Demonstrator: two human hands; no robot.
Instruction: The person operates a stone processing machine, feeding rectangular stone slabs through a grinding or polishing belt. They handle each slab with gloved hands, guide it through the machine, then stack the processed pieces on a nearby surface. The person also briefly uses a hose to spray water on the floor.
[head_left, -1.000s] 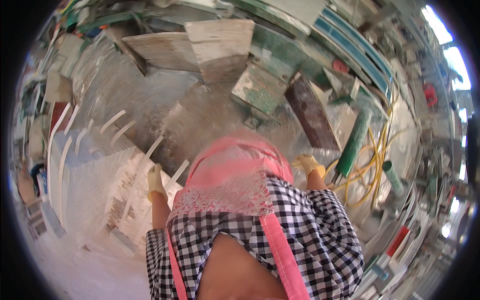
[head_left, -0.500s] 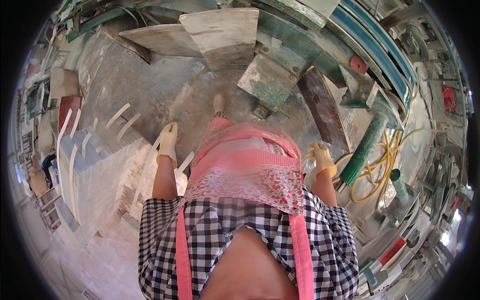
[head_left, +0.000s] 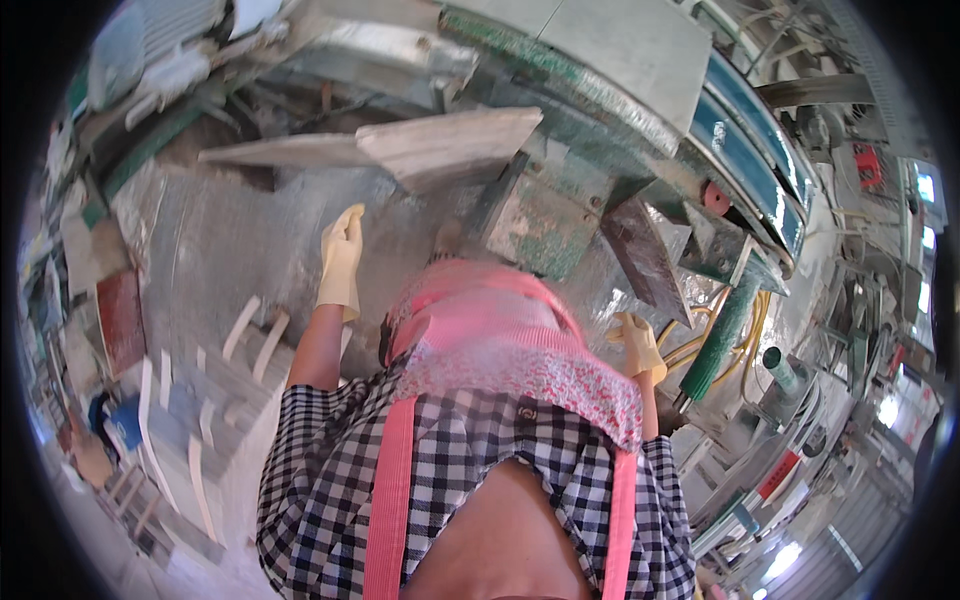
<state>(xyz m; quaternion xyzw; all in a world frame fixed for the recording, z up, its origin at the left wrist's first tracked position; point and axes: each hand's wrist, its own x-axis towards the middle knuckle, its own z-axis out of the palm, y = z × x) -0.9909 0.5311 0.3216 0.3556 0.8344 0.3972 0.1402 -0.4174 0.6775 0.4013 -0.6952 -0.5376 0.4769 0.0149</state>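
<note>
My left hand (head_left: 342,255), in a cream rubber glove, reaches forward over the grey floor (head_left: 240,230). Its fingers point ahead, loosely together, and nothing shows in them. At my right side, my right hand (head_left: 637,345) wears the same kind of glove. Its fingers are slightly bent and apart, with nothing held. The right hand is nearest a ribbed green cylinder (head_left: 722,345) and a dark, stained board (head_left: 645,260), touching neither. Between my hands hangs a pink apron (head_left: 480,320), partly blurred. Pale strips (head_left: 240,328) stand among stacked slabs behind my left hand.
Ahead, two worn boards (head_left: 450,145) lean against a long machine beside a chipped green metal box (head_left: 540,225). Blue panels (head_left: 745,150) line the machine at the far right. A yellow hose (head_left: 755,345) lies coiled at the right. A red-brown panel (head_left: 121,320) stands left.
My body has moved forward and the view has turned. My left hand has swung forward, away from the pale strips. The right hand stays low at my side, still empty.
</note>
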